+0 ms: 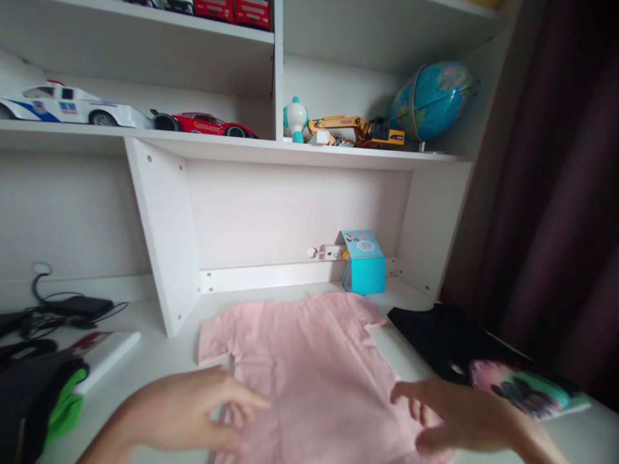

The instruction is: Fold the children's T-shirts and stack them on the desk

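Your pink T-shirt (pixel 309 367) lies flat on the worktop (pixel 162 354), left hand (pixel 193 407) and right hand (pixel 457 412) over its sides, grip loose, nothing pinched — one uneven tug could bunch it.

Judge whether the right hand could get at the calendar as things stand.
Probably yes: the right hand looks open, and only the flat pink shirt lies between it and the calendar, though reaching may take a stretch.
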### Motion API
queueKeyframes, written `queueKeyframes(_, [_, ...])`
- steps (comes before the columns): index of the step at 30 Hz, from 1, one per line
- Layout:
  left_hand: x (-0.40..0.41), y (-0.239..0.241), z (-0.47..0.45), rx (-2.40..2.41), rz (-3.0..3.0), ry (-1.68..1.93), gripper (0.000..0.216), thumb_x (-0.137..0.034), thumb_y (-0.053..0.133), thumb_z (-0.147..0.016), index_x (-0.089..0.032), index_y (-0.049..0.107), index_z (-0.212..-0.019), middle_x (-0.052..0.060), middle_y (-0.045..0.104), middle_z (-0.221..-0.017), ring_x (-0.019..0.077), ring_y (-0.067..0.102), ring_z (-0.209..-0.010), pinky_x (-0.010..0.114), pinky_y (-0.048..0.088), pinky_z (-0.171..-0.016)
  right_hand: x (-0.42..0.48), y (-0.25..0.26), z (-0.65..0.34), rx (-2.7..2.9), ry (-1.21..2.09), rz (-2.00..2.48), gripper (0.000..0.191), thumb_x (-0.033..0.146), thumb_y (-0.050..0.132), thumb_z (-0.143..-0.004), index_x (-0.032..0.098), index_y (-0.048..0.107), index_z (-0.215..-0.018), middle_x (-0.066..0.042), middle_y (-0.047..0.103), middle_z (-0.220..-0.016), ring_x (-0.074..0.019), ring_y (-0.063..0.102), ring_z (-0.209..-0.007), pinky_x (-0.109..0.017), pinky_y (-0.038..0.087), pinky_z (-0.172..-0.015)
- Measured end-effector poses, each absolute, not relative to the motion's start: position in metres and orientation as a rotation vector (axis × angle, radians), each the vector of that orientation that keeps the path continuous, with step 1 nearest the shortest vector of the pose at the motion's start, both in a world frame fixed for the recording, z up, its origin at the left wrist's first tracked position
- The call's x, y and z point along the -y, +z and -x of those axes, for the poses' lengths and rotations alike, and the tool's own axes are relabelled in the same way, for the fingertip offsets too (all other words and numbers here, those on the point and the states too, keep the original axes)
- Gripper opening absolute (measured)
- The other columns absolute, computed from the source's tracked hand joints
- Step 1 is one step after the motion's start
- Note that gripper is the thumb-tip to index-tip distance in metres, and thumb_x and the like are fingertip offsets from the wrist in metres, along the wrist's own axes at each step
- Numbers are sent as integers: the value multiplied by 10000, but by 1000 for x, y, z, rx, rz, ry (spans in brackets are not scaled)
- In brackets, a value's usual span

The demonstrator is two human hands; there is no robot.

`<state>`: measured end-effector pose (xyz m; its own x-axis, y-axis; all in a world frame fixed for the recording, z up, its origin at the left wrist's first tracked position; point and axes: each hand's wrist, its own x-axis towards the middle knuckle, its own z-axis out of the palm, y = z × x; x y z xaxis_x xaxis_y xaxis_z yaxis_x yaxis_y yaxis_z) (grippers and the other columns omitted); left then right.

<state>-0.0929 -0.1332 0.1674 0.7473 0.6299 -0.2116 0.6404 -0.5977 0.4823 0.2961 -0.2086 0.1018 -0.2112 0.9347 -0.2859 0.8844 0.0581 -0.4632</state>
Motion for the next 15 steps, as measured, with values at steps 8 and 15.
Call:
queueKeyframes(8, [30, 42, 24, -1394, -2546, 242, 588, -489, 382, -830, -215, 334, -1348, 83, 266, -1427, 259, 191, -1316, 443, 203, -1039, 97, 52, -267, 2279, 400, 1922, 591, 549, 328, -839, 177, 407, -1292, -103, 395, -1349, -227, 349, -1236, -338, 269, -1016])
queueKeyframes(15, [-2, 5, 46, -1797, -2537, 130, 669, -678, 311, -771, -348, 279, -1353, 64, 180, -1456, 342, 115, -1318, 604, 117, -982, 36, -4, -250, 2091, 200, 2188, 632, 599, 242, -840, 276, 214, -1384, -84, 165, -1459, -329, 112, -1318, -585, 189, -982])
